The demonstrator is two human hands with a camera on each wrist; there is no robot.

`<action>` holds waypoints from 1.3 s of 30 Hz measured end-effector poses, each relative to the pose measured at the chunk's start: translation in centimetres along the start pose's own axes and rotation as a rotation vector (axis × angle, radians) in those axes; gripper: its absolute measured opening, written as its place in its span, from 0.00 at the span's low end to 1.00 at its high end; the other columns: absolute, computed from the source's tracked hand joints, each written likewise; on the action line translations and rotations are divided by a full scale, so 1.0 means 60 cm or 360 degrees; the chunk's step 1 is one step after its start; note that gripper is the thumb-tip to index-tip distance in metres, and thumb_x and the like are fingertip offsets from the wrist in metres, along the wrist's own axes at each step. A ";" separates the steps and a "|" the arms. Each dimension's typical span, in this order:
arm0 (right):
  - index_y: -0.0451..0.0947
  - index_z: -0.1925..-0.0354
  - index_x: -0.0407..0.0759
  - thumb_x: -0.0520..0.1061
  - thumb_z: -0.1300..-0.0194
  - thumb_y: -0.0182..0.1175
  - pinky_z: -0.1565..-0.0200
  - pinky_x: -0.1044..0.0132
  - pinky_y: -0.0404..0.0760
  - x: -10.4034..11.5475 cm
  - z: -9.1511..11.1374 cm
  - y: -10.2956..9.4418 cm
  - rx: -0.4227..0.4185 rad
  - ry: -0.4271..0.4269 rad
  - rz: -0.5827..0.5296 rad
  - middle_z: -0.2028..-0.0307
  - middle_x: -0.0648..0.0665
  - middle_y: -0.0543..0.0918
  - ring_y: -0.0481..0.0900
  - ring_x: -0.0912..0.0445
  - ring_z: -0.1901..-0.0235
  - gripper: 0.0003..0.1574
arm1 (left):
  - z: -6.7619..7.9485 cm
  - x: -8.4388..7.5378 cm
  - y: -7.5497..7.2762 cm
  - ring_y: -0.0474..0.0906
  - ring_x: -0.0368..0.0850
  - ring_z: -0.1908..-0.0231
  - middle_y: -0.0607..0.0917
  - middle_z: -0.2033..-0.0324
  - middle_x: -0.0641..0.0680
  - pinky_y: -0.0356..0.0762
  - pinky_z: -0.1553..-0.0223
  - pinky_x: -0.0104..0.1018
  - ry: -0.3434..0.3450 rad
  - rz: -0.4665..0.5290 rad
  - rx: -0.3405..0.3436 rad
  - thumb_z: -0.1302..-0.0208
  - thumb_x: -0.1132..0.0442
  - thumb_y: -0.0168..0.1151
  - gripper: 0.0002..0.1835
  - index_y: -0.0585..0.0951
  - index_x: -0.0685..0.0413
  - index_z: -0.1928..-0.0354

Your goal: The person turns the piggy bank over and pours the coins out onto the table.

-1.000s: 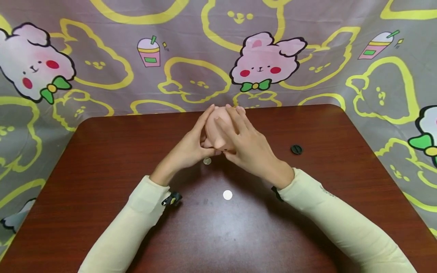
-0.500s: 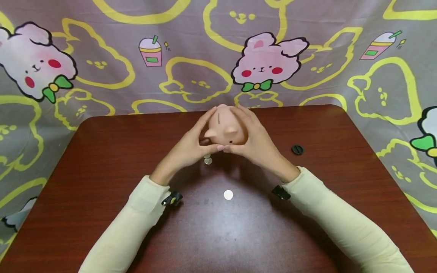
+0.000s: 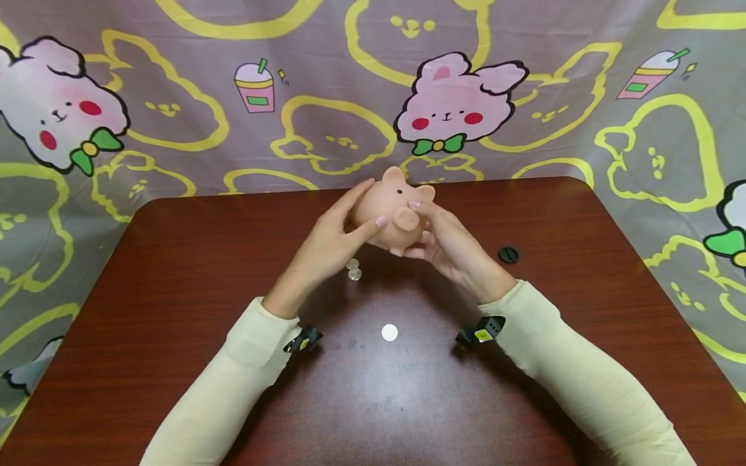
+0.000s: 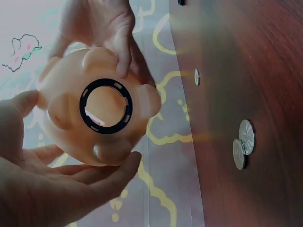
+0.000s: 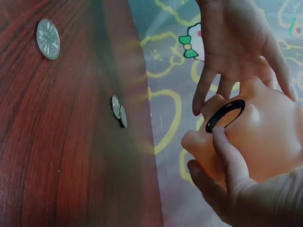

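Note:
A pink piggy bank [image 3: 379, 206] is held above the table between both hands, its snout turned towards the person. My left hand [image 3: 326, 243] grips its left side, the thumb near the snout. With the thumb beside the snout and fingers underneath, my right hand [image 3: 460, 255] grips the other side. In the left wrist view the pig's underside shows a round hole with a black ring [image 4: 84, 101], uncovered, between the stubby feet. One right fingertip [image 5: 220, 135] lies right at this ring in the right wrist view. The coin slot is hidden from the head camera.
Two silver coins [image 3: 355, 274] lie together on the brown table [image 3: 192, 291], below the left hand. Another coin [image 3: 389, 332], shining white, lies nearer the person. A round black plug [image 3: 508, 254] rests at the right. Behind hangs a cartoon-print curtain [image 3: 326, 58].
The piggy bank has been turned, so its face now shows instead of its slotted top. Both hands have shifted their hold, the right one moving to the snout side.

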State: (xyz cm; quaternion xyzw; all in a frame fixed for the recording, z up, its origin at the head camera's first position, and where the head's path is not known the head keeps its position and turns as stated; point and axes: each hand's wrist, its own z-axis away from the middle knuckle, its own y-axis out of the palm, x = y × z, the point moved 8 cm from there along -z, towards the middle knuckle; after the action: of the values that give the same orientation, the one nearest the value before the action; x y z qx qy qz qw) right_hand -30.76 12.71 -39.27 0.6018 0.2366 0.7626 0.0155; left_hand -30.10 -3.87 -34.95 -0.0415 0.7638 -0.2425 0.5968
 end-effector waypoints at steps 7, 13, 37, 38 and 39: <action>0.64 0.26 0.45 0.56 0.19 0.51 0.54 0.56 0.90 -0.012 -0.003 0.000 0.0008 0.0091 -0.0001 0.49 0.45 0.84 0.89 0.53 0.57 0.32 | 0.004 0.007 0.003 0.73 0.49 0.33 0.72 0.25 0.48 0.70 0.29 0.53 -0.0121 -0.0062 0.0010 0.25 0.47 0.63 0.35 0.65 0.36 0.20; 0.63 0.25 0.50 0.50 0.19 0.51 0.53 0.57 0.89 -0.009 0.002 0.000 0.0037 0.0036 0.0042 0.45 0.46 0.81 0.88 0.55 0.57 0.28 | 0.003 0.010 0.004 0.74 0.50 0.34 0.70 0.24 0.49 0.73 0.31 0.52 -0.0120 -0.0050 0.0072 0.26 0.45 0.64 0.38 0.62 0.32 0.19; 0.56 0.23 0.45 0.38 0.48 0.83 0.34 0.49 0.78 0.074 0.076 0.070 0.0212 -0.1716 0.1877 0.21 0.31 0.55 0.60 0.41 0.23 0.63 | 0.033 -0.028 -0.007 0.58 0.49 0.21 0.56 0.18 0.55 0.81 0.37 0.46 0.0836 -0.0463 -0.0016 0.49 0.73 0.81 0.56 0.60 0.47 0.20; 0.56 0.24 0.45 0.39 0.48 0.82 0.34 0.49 0.78 0.074 0.078 0.071 0.0209 -0.1760 0.1912 0.22 0.30 0.55 0.61 0.40 0.23 0.63 | 0.036 -0.031 -0.006 0.59 0.51 0.21 0.56 0.18 0.55 0.83 0.41 0.47 0.0877 -0.0537 -0.0042 0.49 0.74 0.81 0.56 0.61 0.47 0.20; 0.56 0.24 0.45 0.39 0.47 0.82 0.33 0.50 0.78 0.073 0.079 0.071 0.0200 -0.1793 0.1941 0.22 0.29 0.56 0.62 0.40 0.24 0.62 | 0.039 -0.032 -0.006 0.60 0.51 0.22 0.56 0.18 0.56 0.84 0.43 0.47 0.0907 -0.0591 -0.0062 0.48 0.74 0.81 0.55 0.61 0.46 0.21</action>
State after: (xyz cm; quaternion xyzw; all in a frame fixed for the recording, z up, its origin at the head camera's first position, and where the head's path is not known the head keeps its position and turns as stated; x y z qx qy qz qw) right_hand -26.45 11.92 -32.89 0.9158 -0.1320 0.2072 -0.3179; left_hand -27.47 -4.23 -33.47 -0.1216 0.8837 -0.3343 0.3041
